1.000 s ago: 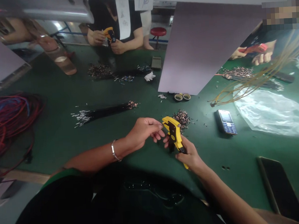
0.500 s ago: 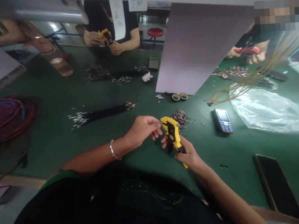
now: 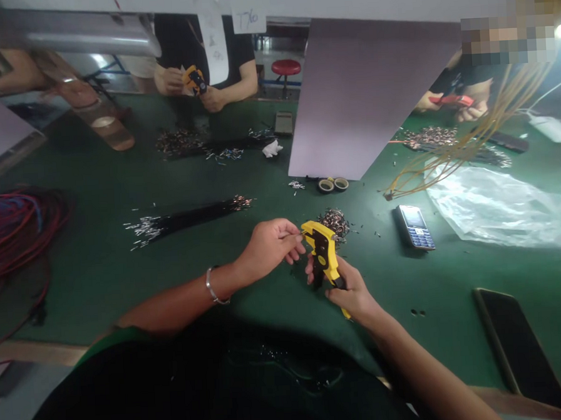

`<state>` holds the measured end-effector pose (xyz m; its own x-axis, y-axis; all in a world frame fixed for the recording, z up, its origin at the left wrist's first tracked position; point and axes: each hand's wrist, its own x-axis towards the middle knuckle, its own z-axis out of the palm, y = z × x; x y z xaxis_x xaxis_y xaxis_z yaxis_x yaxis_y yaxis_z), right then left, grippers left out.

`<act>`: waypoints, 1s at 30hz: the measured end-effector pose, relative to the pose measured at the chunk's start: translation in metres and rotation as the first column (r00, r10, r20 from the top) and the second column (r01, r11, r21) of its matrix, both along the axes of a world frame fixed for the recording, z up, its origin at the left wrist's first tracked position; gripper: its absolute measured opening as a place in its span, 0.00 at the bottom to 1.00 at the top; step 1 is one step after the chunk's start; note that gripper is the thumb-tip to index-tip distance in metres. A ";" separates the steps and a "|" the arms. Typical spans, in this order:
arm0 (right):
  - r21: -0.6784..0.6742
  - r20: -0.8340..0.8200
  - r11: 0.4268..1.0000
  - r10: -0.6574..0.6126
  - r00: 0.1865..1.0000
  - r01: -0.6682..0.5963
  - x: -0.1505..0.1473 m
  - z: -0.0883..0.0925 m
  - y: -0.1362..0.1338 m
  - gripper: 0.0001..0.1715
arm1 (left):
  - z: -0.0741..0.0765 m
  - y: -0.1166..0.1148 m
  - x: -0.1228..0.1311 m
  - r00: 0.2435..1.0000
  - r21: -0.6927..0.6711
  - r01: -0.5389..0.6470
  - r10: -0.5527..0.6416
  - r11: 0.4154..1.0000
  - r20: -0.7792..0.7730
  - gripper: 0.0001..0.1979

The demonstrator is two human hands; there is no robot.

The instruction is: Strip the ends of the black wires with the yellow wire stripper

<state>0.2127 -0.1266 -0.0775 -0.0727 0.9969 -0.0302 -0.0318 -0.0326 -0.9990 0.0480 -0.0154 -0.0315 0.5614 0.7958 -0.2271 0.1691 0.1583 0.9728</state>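
Yellow wire strippers (image 3: pixel 321 252) sit in our right hand (image 3: pixel 353 294), its fingers (image 3: pixel 345 280) wrapped firmly around the handle. Our left hand (image 3: pixel 268 248) pinches a thin wire (image 3: pixel 294 235) between thumb and forefinger, with the wire's end at the strippers' head. The other left fingers curl in just beside the tool. A silver bangle (image 3: pixel 212 287) circles our left wrist.

Just behind the strippers lies a heap of short wire pieces (image 3: pixel 334 224), with two small rolls of tape (image 3: pixel 333 184) farther on. To the right on the green work mat (image 3: pixel 101 301), we have a keypad phone (image 3: pixel 414 227), a black smartphone (image 3: pixel 516 348), and a clear plastic sheet (image 3: pixel 494 208) beneath a hank of tan wires (image 3: pixel 451 160). To the left lie a long bundle of black wires (image 3: pixel 187 219) with silver ends and a red-and-blue cable coil (image 3: pixel 16 233). Across the mat, a co-worker's hands (image 3: pixel 169 79) hold similar yellow strippers (image 3: pixel 195 80). Another co-worker, at the right, holds a red-handled tool (image 3: pixel 453 100).
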 end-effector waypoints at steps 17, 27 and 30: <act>0.035 0.040 0.998 -0.060 0.997 0.059 -0.004 -0.008 -0.003 0.18 | 0.001 -0.010 0.006 1.000 0.115 -0.005 0.008 0.993 -0.024 0.05; 0.041 0.071 0.998 -0.058 0.996 0.055 -0.006 -0.013 -0.005 0.15 | 0.002 -0.009 0.001 0.999 0.134 -0.007 0.012 0.991 -0.040 0.06; 0.026 -0.042 0.998 -0.048 0.998 0.050 -0.004 -0.014 -0.005 0.21 | 0.004 -0.006 0.000 0.998 0.138 -0.033 0.040 0.990 -0.052 0.06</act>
